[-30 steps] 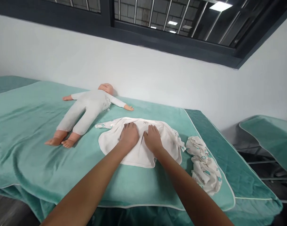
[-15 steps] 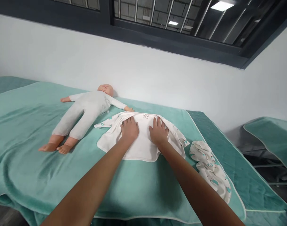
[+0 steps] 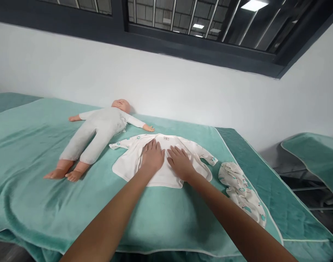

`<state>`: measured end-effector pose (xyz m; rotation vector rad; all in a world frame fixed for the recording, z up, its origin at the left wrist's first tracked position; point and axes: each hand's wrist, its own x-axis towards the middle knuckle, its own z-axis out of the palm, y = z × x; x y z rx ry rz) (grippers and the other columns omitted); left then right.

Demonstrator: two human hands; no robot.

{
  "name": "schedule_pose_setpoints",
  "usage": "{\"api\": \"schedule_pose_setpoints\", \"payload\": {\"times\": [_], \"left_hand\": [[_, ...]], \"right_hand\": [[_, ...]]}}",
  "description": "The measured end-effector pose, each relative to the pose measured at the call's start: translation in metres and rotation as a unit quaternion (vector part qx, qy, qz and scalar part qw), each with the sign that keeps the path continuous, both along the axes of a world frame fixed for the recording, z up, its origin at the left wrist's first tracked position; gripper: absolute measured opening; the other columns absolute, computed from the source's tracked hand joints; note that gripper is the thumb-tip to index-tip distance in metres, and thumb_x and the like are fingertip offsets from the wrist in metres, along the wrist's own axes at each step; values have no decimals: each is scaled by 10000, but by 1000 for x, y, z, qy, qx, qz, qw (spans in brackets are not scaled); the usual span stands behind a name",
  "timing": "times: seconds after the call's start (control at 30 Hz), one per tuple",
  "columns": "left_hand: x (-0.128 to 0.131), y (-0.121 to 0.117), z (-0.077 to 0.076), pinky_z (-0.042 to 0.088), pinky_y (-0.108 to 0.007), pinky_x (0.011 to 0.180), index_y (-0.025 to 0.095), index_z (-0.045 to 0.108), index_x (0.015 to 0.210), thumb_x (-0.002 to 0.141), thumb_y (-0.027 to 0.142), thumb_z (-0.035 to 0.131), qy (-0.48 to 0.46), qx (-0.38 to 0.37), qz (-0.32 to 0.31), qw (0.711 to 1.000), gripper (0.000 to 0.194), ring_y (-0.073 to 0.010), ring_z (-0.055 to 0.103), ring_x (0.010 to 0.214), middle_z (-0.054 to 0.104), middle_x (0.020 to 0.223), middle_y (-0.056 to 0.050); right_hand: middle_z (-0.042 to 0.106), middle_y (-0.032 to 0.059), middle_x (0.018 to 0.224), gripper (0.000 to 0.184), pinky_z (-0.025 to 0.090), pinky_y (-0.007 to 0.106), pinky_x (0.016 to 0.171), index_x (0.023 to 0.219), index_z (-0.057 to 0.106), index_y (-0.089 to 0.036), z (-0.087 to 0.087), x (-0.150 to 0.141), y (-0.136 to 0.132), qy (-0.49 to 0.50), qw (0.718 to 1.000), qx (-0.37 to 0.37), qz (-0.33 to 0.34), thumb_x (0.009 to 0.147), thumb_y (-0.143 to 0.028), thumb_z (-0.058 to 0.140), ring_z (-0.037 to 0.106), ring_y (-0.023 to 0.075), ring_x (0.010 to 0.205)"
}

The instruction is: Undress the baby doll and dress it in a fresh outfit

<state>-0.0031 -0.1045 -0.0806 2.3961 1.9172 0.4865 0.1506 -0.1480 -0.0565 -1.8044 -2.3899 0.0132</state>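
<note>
From the head view, which is all I have to go by, a shirt (image 3: pixel 166 180) lies opened out on the green blanket (image 3: pixel 161 214), its lining up and its label (image 3: pixel 166 138) at the far edge. Both of the person's hands rest on it: the left hand (image 3: pixel 152 154) left of its middle, the right hand (image 3: pixel 180 162) just right of it. Each is laid out flat, palm down, fingers stretched, thumb off to the side; I see neither pinching anything. I'd say they lie that way to press the cloth smooth, and the shirt is laid so both front flaps fall aside. A doll (image 3: pixel 103 120) lies on its back to the shirt's left and beyond it, arms out, near hand just past the shirt's collar; perhaps it's set there to leave room. Right of the shirt and a little nearer sits a bunched garment (image 3: pixel 241 191) with a similar print, apparently put aside, too crumpled for me to make out its shape. The palms hide part of the lining, the label is too small to read, the forearms are cut off below, and whether the doll's fingers touch the collar I can't tell.
</note>
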Motion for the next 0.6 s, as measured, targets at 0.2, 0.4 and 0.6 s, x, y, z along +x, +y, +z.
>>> {"api": "schedule_pose_setpoints", "payload": {"times": [0.2,0.4,0.6], "left_hand": [[-3,-13,-4,204,-501,1257,113,401,1538,1033,445,217,17,-5,-65,998,632,-313,246,1543,297,1647,-157],[-5,-17,-1,209,-501,1261,164,420,1532,1030,455,238,3,-12,-83,996,609,-291,248,1546,309,1648,-115],[-7,-18,0,219,-502,1259,187,453,1507,1025,443,261,-11,-9,-90,996,579,-276,261,1542,344,1636,-103]], "right_hand": [[588,126,1414,318,380,435,1113,1245,594,-176,8,54,-62,70,995,67,0,1007,-317,438,513,263,1316],[612,173,1260,384,442,448,983,1196,568,-157,10,95,-80,45,964,54,-257,957,-453,515,547,340,1213],[704,102,1069,270,449,341,822,1098,621,-186,20,101,-63,168,948,-24,-268,868,-308,553,648,270,994]]}}
